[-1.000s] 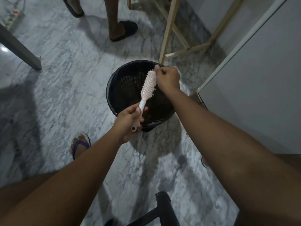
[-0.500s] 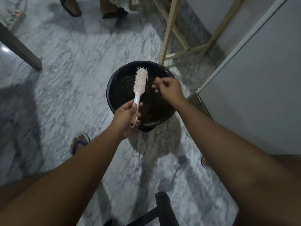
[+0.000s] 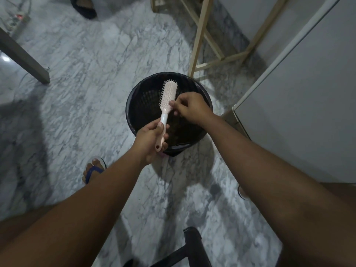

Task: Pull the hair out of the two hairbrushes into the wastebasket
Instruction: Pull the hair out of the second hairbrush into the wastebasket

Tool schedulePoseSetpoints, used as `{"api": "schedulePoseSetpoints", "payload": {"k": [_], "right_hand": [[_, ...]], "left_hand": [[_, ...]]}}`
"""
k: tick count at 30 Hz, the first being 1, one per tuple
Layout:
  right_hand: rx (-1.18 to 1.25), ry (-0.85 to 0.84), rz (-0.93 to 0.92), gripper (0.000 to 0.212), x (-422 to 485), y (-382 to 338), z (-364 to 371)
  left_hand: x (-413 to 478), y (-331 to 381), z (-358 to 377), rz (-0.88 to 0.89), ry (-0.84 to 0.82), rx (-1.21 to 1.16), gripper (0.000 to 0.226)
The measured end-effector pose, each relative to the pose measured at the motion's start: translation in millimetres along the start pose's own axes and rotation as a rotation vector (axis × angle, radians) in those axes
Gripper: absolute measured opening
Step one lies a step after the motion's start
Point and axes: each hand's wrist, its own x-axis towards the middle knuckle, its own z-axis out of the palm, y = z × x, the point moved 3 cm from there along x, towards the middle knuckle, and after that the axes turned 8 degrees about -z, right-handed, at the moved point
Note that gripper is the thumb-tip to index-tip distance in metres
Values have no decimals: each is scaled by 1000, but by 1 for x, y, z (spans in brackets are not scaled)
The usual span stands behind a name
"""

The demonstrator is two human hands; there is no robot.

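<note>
A pink hairbrush (image 3: 168,98) with a white neck is held upright over the black wastebasket (image 3: 133,105), bristles facing up. My left hand (image 3: 152,139) grips its handle near the basket's near rim. My right hand (image 3: 189,106) is over the basket, thumb and fingertip pinched at the lower right edge of the bristle pad. Any hair between those fingers is too fine to make out. Only one hairbrush is in view.
The basket stands on a grey marble floor. A wooden frame (image 3: 198,45) rises just behind it and a white cabinet (image 3: 289,97) stands to the right. My sandalled foot (image 3: 92,171) is at the left, a black chair part (image 3: 189,247) at the bottom, another person's foot (image 3: 83,6) at the top.
My right hand came from the brush tip back and down to the lower side of the bristles. The brush swung upright and shifted left. The other person's feet moved away toward the top.
</note>
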Motion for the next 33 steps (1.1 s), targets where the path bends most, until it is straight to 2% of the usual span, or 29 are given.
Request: {"api": "schedulePoseSetpoints", "payload": {"k": [1, 4, 6, 8, 11, 13, 19, 26, 29, 33], "right_hand": [[37, 62, -12, 34, -1, -1, -2], [148, 389, 17, 38, 3, 6, -15], [135, 471, 76, 30, 9, 11, -19], [103, 387, 105, 21, 16, 10, -15], [-17, 177, 111, 51, 15, 0, -6], [-37, 155, 93, 51, 16, -5, -4], [-122, 235, 120, 29, 15, -9, -10], [-313, 269, 78, 16, 14, -13, -8], [-156, 366, 81, 18, 14, -15, -12], [105, 556, 114, 23, 15, -14, -22]], "left_hand": [[1, 0, 0, 1, 10, -2, 32], [0, -3, -7, 1, 56, 1, 32], [-3, -6, -13, 4, 62, 14, 31], [-4, -9, -15, 8, 54, 22, 31], [-8, -9, -11, 23, 46, 53, 32], [-9, -9, -10, 44, 45, 89, 33], [-9, -4, -13, 114, 94, 236, 30], [-13, -10, -1, 99, 80, 209, 27], [-12, -11, -2, 71, 85, 154, 22], [-10, -10, -11, 49, 119, 70, 27]]}}
